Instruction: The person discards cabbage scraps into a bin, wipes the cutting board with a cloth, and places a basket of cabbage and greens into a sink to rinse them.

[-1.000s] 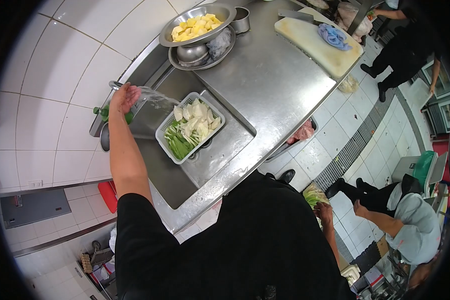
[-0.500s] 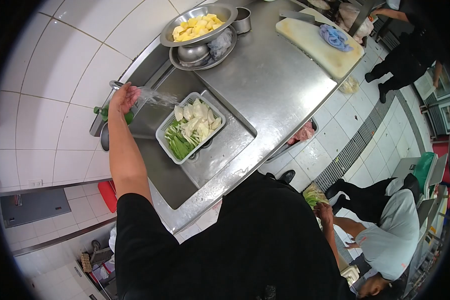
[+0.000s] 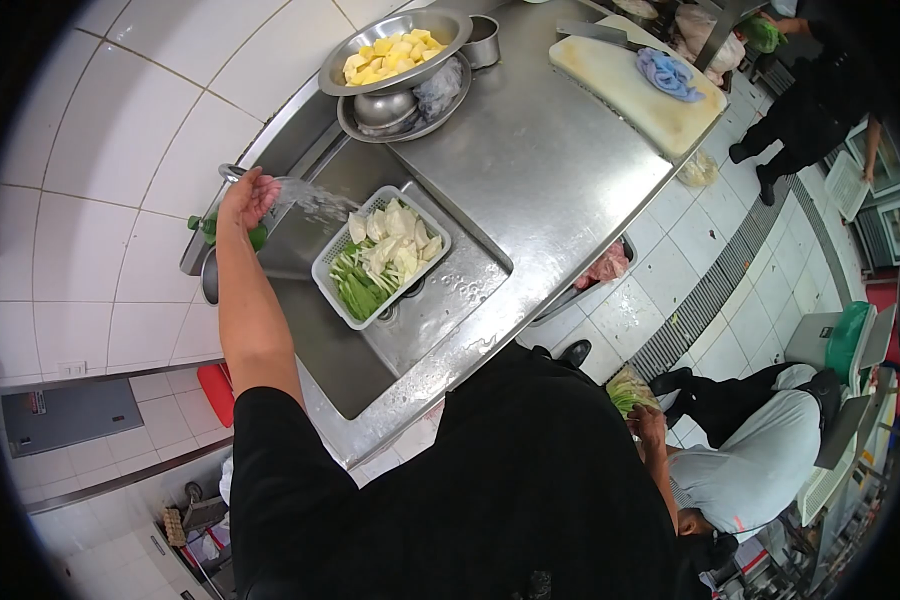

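Note:
My left hand point(image 3: 258, 198) is at the tap point(image 3: 232, 173), its palm showing and its fingers loosely curved in the running water. The water sprays over the steel sink point(image 3: 345, 372) toward a pale plastic basket point(image 3: 322, 283), which holds white vegetable pieces point(image 3: 400, 240) and green cut stalks point(image 3: 362, 285). Beyond my black shirt on the right, my right hand point(image 3: 649, 424) is closed on a clear bag of greens point(image 3: 628, 392), low near the floor.
A bowl of yellow chunks point(image 3: 395, 58) rests on another metal bowl. A cutting board point(image 3: 635, 90) carries a knife point(image 3: 595, 34) and a blue cloth point(image 3: 670, 74). A co-worker in a light shirt point(image 3: 755, 465) bends at the right; another person in black point(image 3: 820, 110) stands farther back.
The light-shirted co-worker has bent farther down and drawn an arm back. A green bundle now shows at the far person's hand, and a pale tray is lower. My hands look unchanged.

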Action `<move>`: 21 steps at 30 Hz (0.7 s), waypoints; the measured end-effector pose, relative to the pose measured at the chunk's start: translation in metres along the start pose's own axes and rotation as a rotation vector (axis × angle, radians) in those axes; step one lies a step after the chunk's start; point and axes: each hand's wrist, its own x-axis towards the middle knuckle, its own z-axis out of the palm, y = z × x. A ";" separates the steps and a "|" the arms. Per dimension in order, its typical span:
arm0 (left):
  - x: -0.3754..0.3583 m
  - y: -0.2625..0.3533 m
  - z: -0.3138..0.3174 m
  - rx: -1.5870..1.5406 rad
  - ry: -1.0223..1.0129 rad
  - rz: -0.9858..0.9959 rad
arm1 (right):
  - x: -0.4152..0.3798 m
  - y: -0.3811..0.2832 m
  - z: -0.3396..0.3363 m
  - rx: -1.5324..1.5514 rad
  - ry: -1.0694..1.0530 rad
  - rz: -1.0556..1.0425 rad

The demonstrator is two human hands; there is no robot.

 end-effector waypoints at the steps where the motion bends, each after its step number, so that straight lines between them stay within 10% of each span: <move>1: -0.001 0.000 0.001 0.000 0.000 0.000 | 0.000 0.000 0.000 -0.004 0.001 0.002; 21: -0.027 0.013 -0.007 0.182 0.007 -0.111 | -0.003 0.002 0.003 0.026 -0.003 0.018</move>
